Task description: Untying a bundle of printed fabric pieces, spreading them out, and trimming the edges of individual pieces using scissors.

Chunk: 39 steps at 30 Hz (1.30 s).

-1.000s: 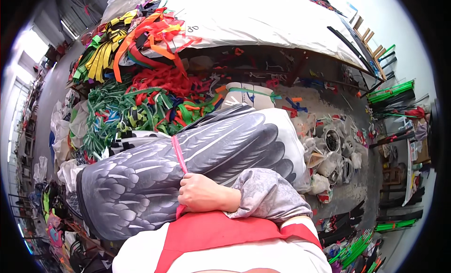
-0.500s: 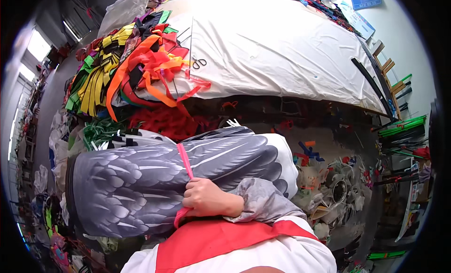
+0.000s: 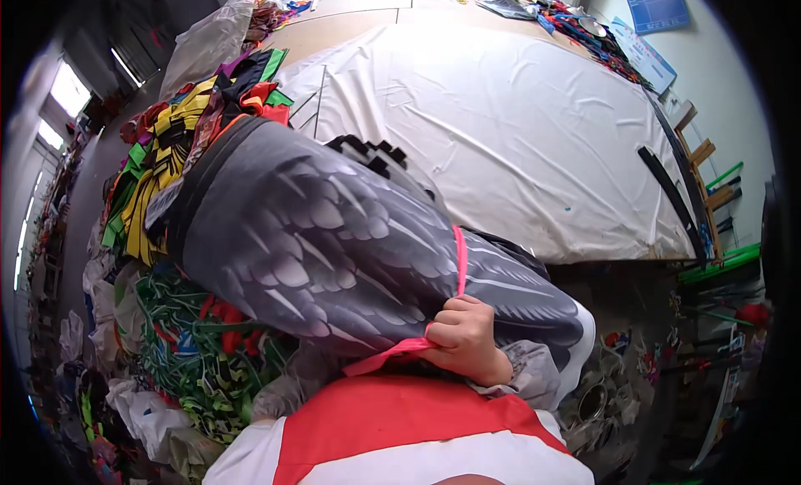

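A thick bundle of grey cloth printed with feathers [image 3: 309, 234] lies slantwise in front of me, its dark-edged far end up at the left over the table's edge. Around it runs a pink ribbon [image 3: 461, 260], with a loose end hanging over my red apron [image 3: 392, 414]. My right hand [image 3: 465, 335] is closed in a fist on this ribbon at the bundle's near side. The left forearm, in a grey sleeve [image 3: 296, 381], goes under the bundle, and my left hand is hidden there. Black-and-white strips [image 3: 375, 158] stick out from the bundle's far side.
A table covered in white cloth [image 3: 534, 134] spreads ahead. Yellow, green and red cloth strips [image 3: 158, 176] hang over its left corner. Below lies a heap of green strips [image 3: 200, 360]. Plastic bags [image 3: 150, 414] sit at lower left, and more scraps [image 3: 601, 393] at lower right.
The bundle has swung up and to the right, and its left end now covers the orange strips and scissors on the table. My right hand has moved right with the ribbon; the left sleeve now shows.
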### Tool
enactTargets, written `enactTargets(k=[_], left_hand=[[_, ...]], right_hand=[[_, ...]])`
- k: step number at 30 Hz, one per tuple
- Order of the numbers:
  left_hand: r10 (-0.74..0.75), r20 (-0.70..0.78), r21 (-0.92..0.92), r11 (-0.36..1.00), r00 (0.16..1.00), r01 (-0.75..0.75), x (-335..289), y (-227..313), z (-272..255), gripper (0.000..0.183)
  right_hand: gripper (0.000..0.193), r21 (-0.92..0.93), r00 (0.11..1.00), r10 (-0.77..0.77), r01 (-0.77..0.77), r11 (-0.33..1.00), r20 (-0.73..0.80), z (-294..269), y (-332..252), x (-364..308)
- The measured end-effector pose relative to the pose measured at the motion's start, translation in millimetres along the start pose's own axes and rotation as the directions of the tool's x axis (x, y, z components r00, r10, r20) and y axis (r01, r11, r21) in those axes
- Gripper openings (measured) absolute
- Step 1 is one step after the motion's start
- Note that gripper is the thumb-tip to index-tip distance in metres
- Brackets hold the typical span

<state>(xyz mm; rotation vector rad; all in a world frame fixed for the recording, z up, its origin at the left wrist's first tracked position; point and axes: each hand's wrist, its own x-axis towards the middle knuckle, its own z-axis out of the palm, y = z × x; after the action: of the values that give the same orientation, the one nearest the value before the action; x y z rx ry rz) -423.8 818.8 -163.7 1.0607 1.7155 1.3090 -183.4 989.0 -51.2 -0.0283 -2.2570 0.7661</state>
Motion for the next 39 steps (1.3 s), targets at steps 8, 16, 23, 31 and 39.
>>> enactTargets(k=[8, 16, 23, 31, 39], left_hand=[[-0.397, -0.299, -0.365, 0.888, 0.868, 0.280, 319, -42, 106, 0.012], [-0.804, -0.253, -0.695, 0.538, 0.538, 0.477, 413, -160, 129, 0.014], [-0.229, -0.911, 0.097, 0.692, 0.344, 0.715, 359, -262, -43, 0.023], [-0.233, -0.945, 0.148, 0.318, 0.229, 0.936, 339, -360, -118, 0.019], [-0.140, -0.971, 0.143, 0.312, 0.194, 0.939, 340, -375, -118, 0.025]], right_hand=[[0.035, -0.346, 0.995, 0.089, -0.066, 0.936, 0.050, -100, 206, 109], [0.019, -0.608, 0.953, 0.301, -0.224, 0.762, 0.026, 4, 562, 1], [0.015, -0.481, 0.638, 0.735, -0.581, 0.656, 0.231, -19, 609, -6], [0.023, -0.469, 0.288, 0.907, -0.784, 0.407, 0.307, -22, 632, 5], [0.037, -0.592, 0.196, 0.931, -0.726, 0.349, 0.308, -18, 634, 46]])
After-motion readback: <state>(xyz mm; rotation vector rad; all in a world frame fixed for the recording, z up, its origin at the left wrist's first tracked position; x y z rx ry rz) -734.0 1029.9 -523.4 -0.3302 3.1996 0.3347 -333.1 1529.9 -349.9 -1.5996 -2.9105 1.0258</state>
